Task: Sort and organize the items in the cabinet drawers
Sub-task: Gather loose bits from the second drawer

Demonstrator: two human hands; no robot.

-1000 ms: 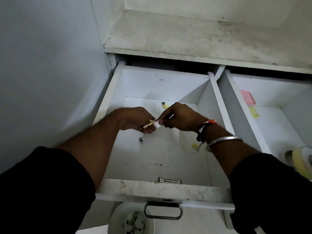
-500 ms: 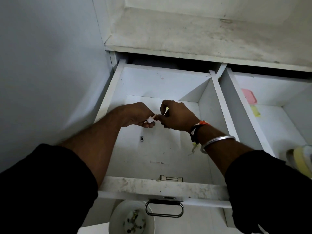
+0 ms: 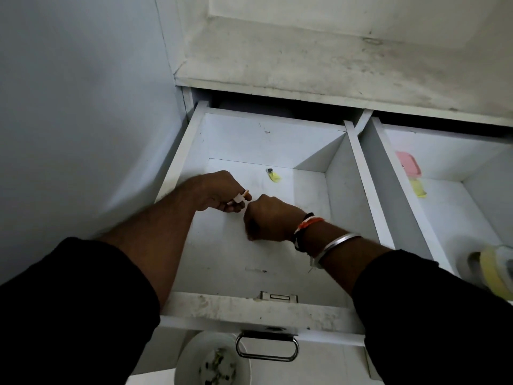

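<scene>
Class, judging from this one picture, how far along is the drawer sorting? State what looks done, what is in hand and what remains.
Done: the left drawer is nearly bare, and the bowl below holds small bits. In hand: the left hand pinches a small white piece; the right hand is fisted beside it. Left: a yellow scrap at the back, plus the pink box and tape rolls in the right drawer.

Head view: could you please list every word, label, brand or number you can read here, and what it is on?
None can be read.
The pink box and yellow slip in the right drawer show no legible print.
The tape rolls show none.
The small piece in the left hand is too small to tell.
</scene>
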